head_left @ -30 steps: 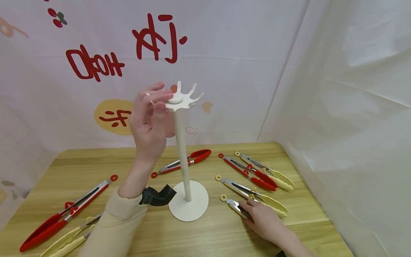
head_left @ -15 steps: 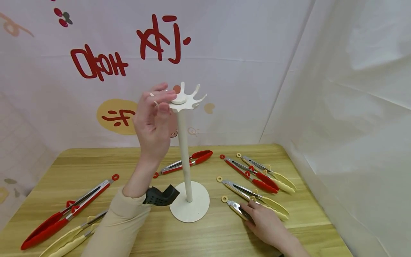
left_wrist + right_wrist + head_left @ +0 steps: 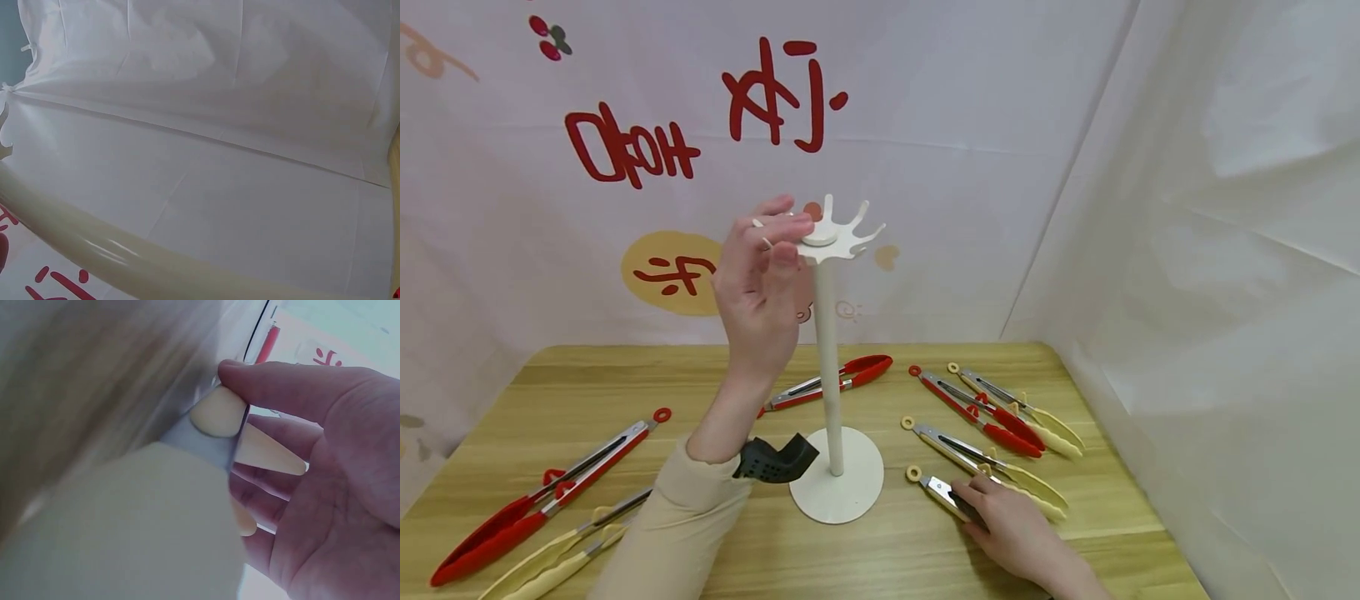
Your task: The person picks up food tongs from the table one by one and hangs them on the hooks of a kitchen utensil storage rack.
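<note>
A white utensil stand (image 3: pixel 826 350) with a ring of curved hooks at its top stands upright on a round base. My left hand (image 3: pixel 756 287) grips the top of the stand, fingers on its cap and thumb at the near side. In the left wrist view the stand's pole (image 3: pixel 109 247) crosses the lower left. At the front right, my right hand (image 3: pixel 1011 527) holds cream-tipped tongs (image 3: pixel 937 490) lying on the table, their ring end pointing to the stand. The right wrist view shows thumb and fingers around these tongs (image 3: pixel 125 519), their cream head large and blurred.
Beside the right hand lie cream tongs (image 3: pixel 1037 483). Red tongs (image 3: pixel 1018 437) and more cream tongs (image 3: pixel 1060 429) rest farther back. Red tongs (image 3: pixel 868 367) lie behind the stand. At the left are red tongs (image 3: pixel 490 537) and cream tongs (image 3: pixel 542 575), partly behind the sleeve.
The head view has shifted slightly. Both hands keep their places, the left at the stand's top and the right on the cream tongs.
</note>
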A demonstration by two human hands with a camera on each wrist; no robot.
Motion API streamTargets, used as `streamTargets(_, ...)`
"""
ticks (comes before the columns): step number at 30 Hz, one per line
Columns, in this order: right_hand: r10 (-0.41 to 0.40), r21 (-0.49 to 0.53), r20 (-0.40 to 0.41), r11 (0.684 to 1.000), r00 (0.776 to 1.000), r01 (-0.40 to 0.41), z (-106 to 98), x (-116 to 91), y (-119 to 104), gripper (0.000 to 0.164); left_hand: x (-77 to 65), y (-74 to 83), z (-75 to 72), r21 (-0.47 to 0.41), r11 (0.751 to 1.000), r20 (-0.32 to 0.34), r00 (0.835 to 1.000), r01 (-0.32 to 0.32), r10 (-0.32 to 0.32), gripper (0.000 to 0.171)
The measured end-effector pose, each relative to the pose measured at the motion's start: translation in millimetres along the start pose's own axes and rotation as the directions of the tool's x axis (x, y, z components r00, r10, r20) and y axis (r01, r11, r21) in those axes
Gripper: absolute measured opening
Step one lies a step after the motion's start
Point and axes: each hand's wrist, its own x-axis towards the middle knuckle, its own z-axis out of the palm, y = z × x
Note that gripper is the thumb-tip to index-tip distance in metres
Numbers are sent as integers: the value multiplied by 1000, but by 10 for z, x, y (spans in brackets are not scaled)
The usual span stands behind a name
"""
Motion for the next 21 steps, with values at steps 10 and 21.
streamTargets(10, -33, 43, -96, 998, 995, 38, -78, 88, -119, 58, 52, -41, -29, 16, 1000, 13, 1000, 2, -2, 68)
streamTargets(21, -10, 100, -202, 994, 979, 31, -218, 281, -316, 58, 158, -111, -94, 62, 998, 21, 1000, 2, -3, 66)
